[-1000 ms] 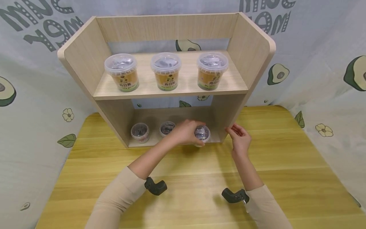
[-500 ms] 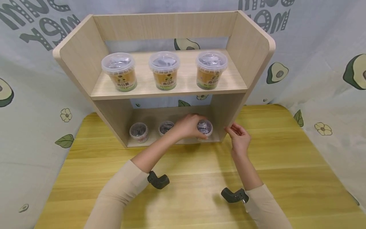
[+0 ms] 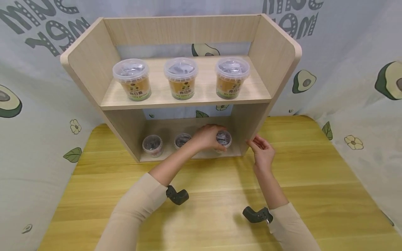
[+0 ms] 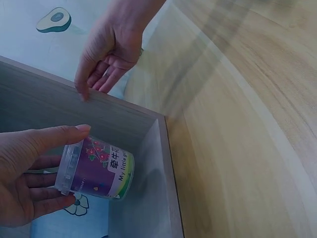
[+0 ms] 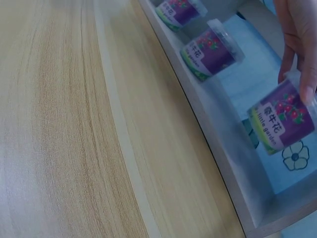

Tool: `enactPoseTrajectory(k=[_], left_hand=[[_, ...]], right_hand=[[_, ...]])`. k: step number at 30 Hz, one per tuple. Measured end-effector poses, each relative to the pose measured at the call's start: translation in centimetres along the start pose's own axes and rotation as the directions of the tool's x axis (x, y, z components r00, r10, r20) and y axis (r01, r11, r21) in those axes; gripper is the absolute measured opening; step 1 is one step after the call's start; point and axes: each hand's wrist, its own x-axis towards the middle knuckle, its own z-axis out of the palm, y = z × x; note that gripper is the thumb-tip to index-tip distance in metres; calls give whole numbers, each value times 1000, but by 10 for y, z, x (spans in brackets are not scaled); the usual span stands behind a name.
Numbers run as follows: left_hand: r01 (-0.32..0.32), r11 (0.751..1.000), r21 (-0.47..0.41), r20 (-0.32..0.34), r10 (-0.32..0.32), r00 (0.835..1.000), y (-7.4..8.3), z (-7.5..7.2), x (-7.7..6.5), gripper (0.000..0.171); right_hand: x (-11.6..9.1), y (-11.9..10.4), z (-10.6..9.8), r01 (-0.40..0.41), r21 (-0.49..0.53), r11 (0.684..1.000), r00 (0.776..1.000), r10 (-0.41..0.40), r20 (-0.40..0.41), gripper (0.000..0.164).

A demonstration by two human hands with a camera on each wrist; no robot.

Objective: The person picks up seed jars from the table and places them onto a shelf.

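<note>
On the lower level of a two-tier wooden shelf, my left hand holds a lidded plastic cup with a purple label at the right end. Its thumb lies on one side of the clear lid and the fingers on the other, as the left wrist view shows. My right hand pinches the front edge of the shelf's right side panel, its other fingers curled. Two more purple-labelled cups stand further left: a middle cup, partly hidden by the left arm in the head view, and a left cup.
Three larger cups with orange labels stand on the upper tier: left, middle and right. The shelf sits on a wooden table before a patterned cloth.
My left hand has moved the cup back and slightly right onto the lower level, then a little left. My right hand stays at the side panel.
</note>
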Motion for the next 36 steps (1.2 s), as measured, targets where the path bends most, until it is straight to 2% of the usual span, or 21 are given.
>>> enactPoseTrajectory(k=[4, 14, 24, 36], left_hand=[[9, 1000, -22, 15, -9, 1000, -5, 5, 5, 75], [27, 1000, -12, 28, -27, 999, -11, 22, 14, 72], [45, 999, -17, 32, -45, 998, -12, 26, 13, 71], [15, 998, -55, 15, -14, 1000, -17, 31, 12, 74]], right_hand=[[0, -1, 0, -4, -13, 1000, 1000, 4, -6, 33], [-1, -1, -2, -18, 24, 1000, 1000, 18, 0, 32], [-2, -1, 0, 2, -11, 1000, 1000, -2, 3, 34], [-5, -2, -1, -16, -3, 1000, 1000, 16, 5, 32]])
